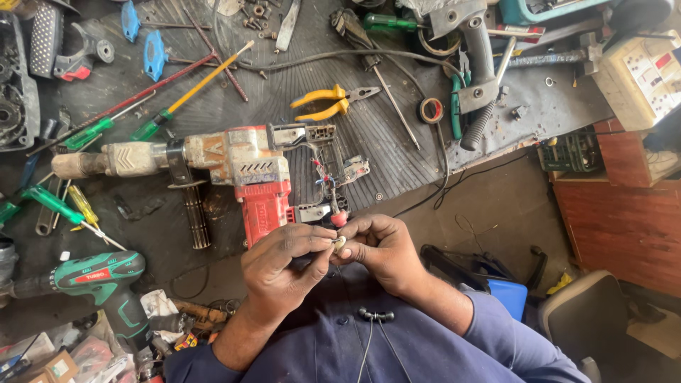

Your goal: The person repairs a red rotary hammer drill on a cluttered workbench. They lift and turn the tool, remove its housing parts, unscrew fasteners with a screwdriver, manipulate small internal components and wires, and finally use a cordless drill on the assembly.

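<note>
Head view: at nine o'clock a green cordless drill (99, 280) lies on the cluttered workbench (397, 135). Toward the centre rests a red rotary hammer (234, 167), housing open, wires exposed. At six o'clock the left hand (284, 266) and right hand (383, 248) meet, fingertips pressed together, pinching a small pale part (340, 243). Yellow-handled pliers (330, 103) lie at twelve o'clock.

Dark ribbed workbench mat (234, 106) under bright, even light. Beyond its edge, a dusty grey-brown floor (496, 206). To the right, a reddish wooden cabinet (624, 227). At lower right, a grey seat (589, 312), possibly a chair. Beside it, something blue (507, 294), perhaps a stool.
</note>
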Demonstrator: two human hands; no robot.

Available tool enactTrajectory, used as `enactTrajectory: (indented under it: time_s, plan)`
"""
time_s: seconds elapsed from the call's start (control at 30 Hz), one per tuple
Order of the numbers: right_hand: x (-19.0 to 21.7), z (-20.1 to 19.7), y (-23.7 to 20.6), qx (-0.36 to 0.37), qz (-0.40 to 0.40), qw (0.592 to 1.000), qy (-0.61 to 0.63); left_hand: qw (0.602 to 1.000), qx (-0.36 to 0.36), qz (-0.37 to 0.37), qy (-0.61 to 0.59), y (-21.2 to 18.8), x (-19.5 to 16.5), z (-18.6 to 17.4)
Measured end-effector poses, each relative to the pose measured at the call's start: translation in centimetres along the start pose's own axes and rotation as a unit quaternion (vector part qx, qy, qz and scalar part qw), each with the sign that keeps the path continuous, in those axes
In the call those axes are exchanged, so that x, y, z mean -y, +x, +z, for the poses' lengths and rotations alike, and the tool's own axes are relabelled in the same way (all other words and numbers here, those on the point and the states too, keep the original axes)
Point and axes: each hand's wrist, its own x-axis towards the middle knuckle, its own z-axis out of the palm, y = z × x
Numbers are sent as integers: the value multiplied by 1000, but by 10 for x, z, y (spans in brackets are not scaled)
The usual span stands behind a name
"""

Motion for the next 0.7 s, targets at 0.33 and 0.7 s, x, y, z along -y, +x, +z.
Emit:
enactTrajectory:
  time_s: [0.33,0.7]
  plan:
    - [13,-11,13,19,-26,997,-75,995,22,54,85,15,2,4]
    - [10,-21,9,45,-27,996,-73,999,-22,-36,7,-7,10,24]
